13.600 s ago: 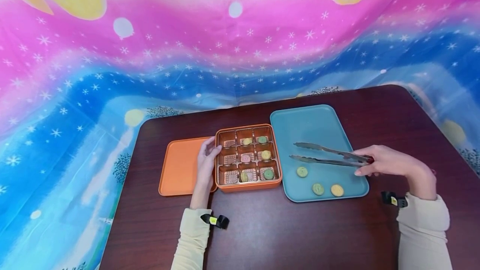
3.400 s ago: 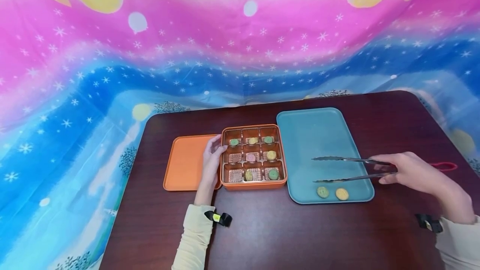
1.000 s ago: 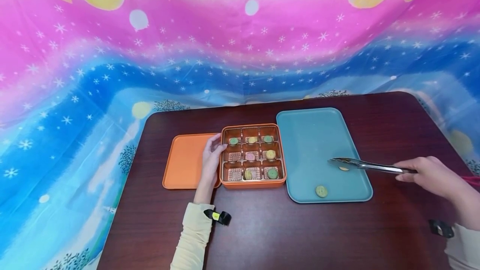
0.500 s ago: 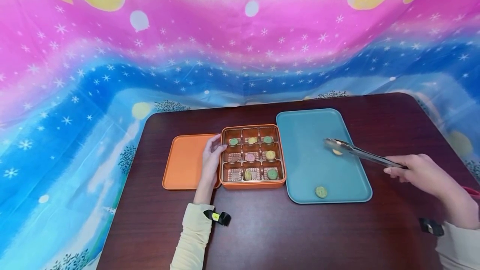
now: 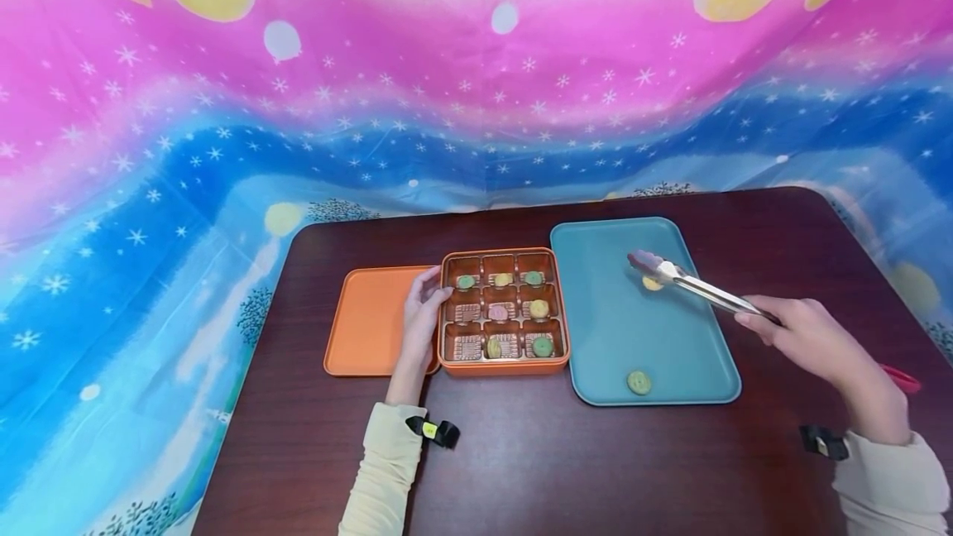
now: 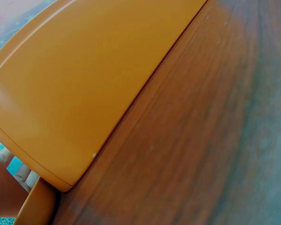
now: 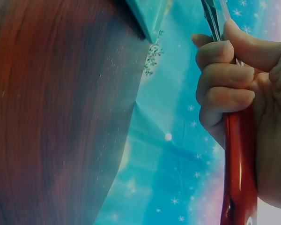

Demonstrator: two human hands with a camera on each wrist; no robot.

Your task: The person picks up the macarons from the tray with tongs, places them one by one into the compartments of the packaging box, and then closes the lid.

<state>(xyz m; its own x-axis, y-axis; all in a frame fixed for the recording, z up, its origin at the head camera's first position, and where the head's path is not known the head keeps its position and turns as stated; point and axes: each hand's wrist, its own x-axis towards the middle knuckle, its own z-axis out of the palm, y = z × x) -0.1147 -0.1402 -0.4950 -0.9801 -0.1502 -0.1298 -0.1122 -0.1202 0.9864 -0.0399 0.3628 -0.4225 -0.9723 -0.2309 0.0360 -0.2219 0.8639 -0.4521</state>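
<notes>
My right hand [image 5: 807, 337] grips red-handled metal tongs [image 5: 707, 291], its fingers curled round the handle [image 7: 240, 164] in the right wrist view. A round yellow cookie [image 5: 652, 283] is at the tongs' tips, over the blue-green tray [image 5: 610, 329]; the tips partly hide it. One green cookie [image 5: 639, 382] lies near the tray's front edge. My left hand [image 5: 421, 313] holds the left side of the orange box [image 5: 506, 368], thumb at the rim. Green, yellow and pink cookies [image 5: 498, 313] sit in the divided insert; its middle-left and front-left compartments hold none.
An orange lid [image 5: 365, 321] lies flat left of the box, partly behind my left hand. The tray stands against the box's right side. All rest on a dark wooden table [image 5: 506, 453], with a patterned cloth [image 5: 476, 131] hanging behind.
Since the earliest frame, a green cookie has come into the box's back-left compartment. The yellow cookie has left the tray's front edge; recently the tongs carried it back and left.
</notes>
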